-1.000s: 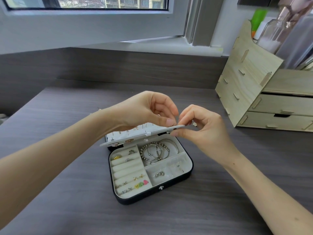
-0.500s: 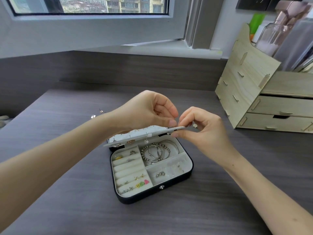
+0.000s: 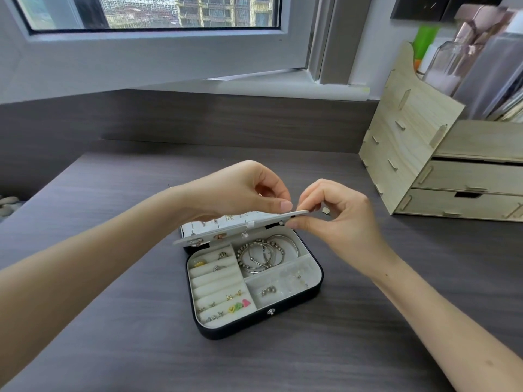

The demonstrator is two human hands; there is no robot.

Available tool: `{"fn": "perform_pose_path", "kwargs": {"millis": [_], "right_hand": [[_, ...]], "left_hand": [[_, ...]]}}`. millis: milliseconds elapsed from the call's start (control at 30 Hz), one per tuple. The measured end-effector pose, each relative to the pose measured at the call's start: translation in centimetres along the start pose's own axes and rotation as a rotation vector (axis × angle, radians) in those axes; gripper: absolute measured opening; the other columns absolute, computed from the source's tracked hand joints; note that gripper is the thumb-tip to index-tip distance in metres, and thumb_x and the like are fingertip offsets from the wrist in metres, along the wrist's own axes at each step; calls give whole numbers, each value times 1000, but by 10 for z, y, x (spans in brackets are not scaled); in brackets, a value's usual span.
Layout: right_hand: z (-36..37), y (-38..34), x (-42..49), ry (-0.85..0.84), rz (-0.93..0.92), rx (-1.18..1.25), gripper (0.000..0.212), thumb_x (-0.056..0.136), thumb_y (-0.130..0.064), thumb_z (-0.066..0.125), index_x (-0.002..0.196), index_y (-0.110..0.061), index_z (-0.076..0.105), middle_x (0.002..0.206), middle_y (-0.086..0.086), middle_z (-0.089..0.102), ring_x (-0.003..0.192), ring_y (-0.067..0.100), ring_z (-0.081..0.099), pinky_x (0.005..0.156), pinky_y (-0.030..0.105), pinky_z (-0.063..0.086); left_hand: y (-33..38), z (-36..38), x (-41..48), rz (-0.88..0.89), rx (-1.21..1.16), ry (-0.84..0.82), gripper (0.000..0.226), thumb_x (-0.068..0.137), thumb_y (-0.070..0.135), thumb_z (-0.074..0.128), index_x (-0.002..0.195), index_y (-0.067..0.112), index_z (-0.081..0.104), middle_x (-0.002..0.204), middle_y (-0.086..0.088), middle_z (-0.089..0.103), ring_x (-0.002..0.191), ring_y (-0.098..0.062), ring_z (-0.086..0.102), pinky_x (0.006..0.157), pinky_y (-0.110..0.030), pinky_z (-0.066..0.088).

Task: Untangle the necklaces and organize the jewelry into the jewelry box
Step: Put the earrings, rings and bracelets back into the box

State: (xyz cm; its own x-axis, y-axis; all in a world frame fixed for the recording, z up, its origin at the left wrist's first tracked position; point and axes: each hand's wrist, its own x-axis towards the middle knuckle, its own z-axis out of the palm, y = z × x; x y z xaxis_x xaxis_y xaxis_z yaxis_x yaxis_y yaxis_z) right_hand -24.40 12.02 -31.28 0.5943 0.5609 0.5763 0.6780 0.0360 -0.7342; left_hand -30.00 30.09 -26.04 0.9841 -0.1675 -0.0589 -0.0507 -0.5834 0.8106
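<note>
Two hands are holding a white flap (image 3: 235, 226) just above the jewelry box (image 3: 254, 327), which is sitting open on the gray desk (image 3: 113, 349). The left hand (image 3: 235, 190) is pinching the flap's edge from above with thumb and curled fingers. The right hand (image 3: 342, 222) is pinching the same edge, right beside it. Silver bracelets (image 3: 264, 257) are lying in the box's back part, earrings (image 3: 235, 306) in its left rows.

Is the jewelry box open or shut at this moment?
Open: the jewelry box shows its compartments, and the left hand and right hand pinch its white inner panel raised above them.
</note>
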Motion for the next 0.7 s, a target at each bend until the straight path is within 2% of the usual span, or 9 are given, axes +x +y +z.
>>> {"fn": "perform_pose_path", "kwargs": {"millis": [67,167,233,300,367,500,567,633,700], "right_hand": [[0,0,0,1,-1,1,21,63,-17,83,68,-18,63,73,-2,61,70,15,55,67,22,39],[0,0,0,1,3,3,21,63,-17,82,68,-20,63,73,-6,61,70,11,54,68,20,39],[0,-1,0,2,7,10,21,63,-17,82,68,-22,62,73,-7,61,70,9,53,68,19,39],[0,-1,0,3,2,8,21,63,-18,82,69,-21,62,73,-6,61,70,11,54,67,19,39],[0,0,0,5,4,7,20,64,-18,82,68,-18,63,73,-3,61,70,15,55,67,22,40],[0,2,0,1,7,3,21,64,-16,83,69,-17,62,73,0,61,70,18,55,67,24,40],[0,2,0,0,2,1,21,64,-16,83,69,-17,62,73,0,61,70,18,55,67,23,39],[-1,2,0,0,4,5,21,64,-15,83,69,-16,62,73,0,62,70,18,55,67,23,40],[-1,1,0,1,6,12,22,64,-15,83,69,-19,62,73,-1,61,71,18,55,67,22,40]], "left_hand": [[0,-1,-1,16,-18,-38,4,85,17,67,84,17,71,77,-3,66,72,-11,56,73,-31,46],[1,-1,-3,9,-180,-88,12,87,5,62,92,13,70,78,0,63,77,-12,56,74,-23,47],[2,1,-3,-3,-253,-86,9,85,15,63,93,13,67,87,-3,64,81,-13,56,79,-26,47],[-1,4,1,0,-183,-39,20,79,34,70,90,17,65,88,-5,62,79,-13,55,79,-32,46],[-4,4,2,-4,-96,6,27,74,39,75,88,20,64,86,-3,62,77,-12,55,76,-33,46],[-12,-4,1,13,-82,44,17,77,14,75,88,18,62,81,5,61,75,-11,54,73,-31,46],[-12,-4,0,11,-95,36,13,82,25,71,90,19,63,86,-1,61,77,-12,53,75,-32,44],[-10,-1,1,7,-76,36,25,79,43,69,90,21,64,88,-10,62,77,-12,54,74,-30,45],[-7,1,2,28,-33,45,28,75,45,71,88,21,65,88,-9,65,74,-9,55,71,-27,46]]}}
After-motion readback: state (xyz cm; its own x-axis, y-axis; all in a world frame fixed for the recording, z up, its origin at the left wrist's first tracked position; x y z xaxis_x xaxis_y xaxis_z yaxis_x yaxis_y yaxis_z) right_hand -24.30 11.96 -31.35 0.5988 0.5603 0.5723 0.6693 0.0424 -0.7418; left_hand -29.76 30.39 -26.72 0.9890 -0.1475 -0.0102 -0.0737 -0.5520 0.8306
